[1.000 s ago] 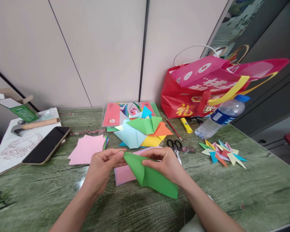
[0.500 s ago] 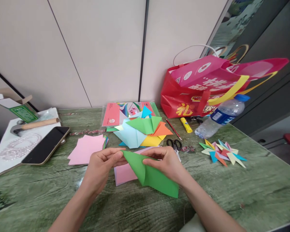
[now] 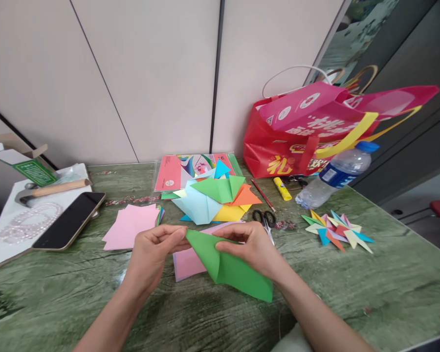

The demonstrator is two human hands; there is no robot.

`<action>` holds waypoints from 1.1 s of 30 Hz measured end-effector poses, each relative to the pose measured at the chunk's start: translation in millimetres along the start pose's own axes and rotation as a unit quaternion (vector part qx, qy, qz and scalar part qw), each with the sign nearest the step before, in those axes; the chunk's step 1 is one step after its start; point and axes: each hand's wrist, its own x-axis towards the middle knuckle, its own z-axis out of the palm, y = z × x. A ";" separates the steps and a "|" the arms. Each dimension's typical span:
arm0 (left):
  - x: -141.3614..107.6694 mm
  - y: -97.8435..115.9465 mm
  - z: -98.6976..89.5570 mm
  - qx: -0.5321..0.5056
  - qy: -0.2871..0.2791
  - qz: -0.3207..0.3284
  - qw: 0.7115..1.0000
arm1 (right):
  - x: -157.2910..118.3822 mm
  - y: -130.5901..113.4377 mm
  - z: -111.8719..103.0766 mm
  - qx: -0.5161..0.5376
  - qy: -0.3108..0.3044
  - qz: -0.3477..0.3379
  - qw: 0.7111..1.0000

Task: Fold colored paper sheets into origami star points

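Note:
Between my hands is a sheet of green paper [image 3: 242, 275], partly folded, its left end narrowing to a point. My left hand [image 3: 154, 254] pinches that pointed corner between thumb and fingers. Along the upper edge, my right hand [image 3: 249, 244] grips the sheet with the thumb in front and the fingers behind. Pink paper [image 3: 187, 261] lies on the table just behind the green sheet, partly covered by it. Farther back is a heap of folded paper pieces [image 3: 205, 198] in light blue, green, orange and yellow.
Left: pink sheets [image 3: 132, 227], a phone [image 3: 69, 222], a hammer [image 3: 58, 189], a bead string [image 3: 31, 222] and an opened box [image 3: 33, 168]. Right: scissors [image 3: 266, 218], a glue stick [image 3: 282, 189], a pencil [image 3: 263, 195], a bottle [image 3: 333, 176], folded paper stars [image 3: 337, 230] and a red bag [image 3: 267, 142].
Both hands keep the same hold on the green paper. Its lower right corner has shifted very slightly to the right; the things on the table have stayed put.

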 end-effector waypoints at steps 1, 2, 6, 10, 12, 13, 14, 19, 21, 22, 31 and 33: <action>-0.1 -0.2 -0.1 0.001 0.003 0.001 1.000 | 0.1 0.3 -0.1 0.001 -0.001 0.003 1.000; -0.3 -0.5 -0.2 0.002 0.005 0.003 1.000 | 0.2 0.6 -0.3 0.002 -0.002 0.006 1.000; -0.5 -1.1 -1.0 0.006 0.016 0.016 1.000 | 0.8 2.2 -0.6 0.012 -0.005 0.014 1.000; 0.6 -1.1 0.0 0.010 0.001 0.016 1.000 | 1.7 3.9 0.4 0.021 0.004 0.020 1.000; 0.6 -2.1 1.9 0.013 -0.023 0.007 1.000 | 2.3 4.4 1.0 0.033 0.007 0.026 0.999; 0.3 -3.1 3.2 0.017 -0.042 -0.001 0.999 | 2.5 4.6 1.2 0.039 0.008 0.029 0.999; -0.3 -4.5 4.8 0.024 -0.067 -0.012 0.997 | 2.7 4.6 1.5 0.043 0.008 0.030 0.999; -4.5 -13.6 13.8 0.076 -0.132 -0.069 0.986 | 2.9 4.8 2.6 0.057 0.007 0.031 0.998; -5.0 -16.3 16.0 0.081 -0.117 -0.077 0.987 | 2.9 5.2 3.2 0.056 0.009 0.033 0.998; -5.0 -17.2 16.5 0.082 -0.111 -0.079 0.987 | 2.9 5.5 3.5 0.054 0.010 0.034 0.998; -4.2 -20.1 14.6 0.071 -0.113 -0.074 0.988 | 3.3 7.3 4.1 0.052 0.018 0.039 0.998; -4.3 -19.6 15.1 0.072 -0.111 -0.075 0.988 | 3.4 7.3 3.9 0.050 0.019 0.041 0.998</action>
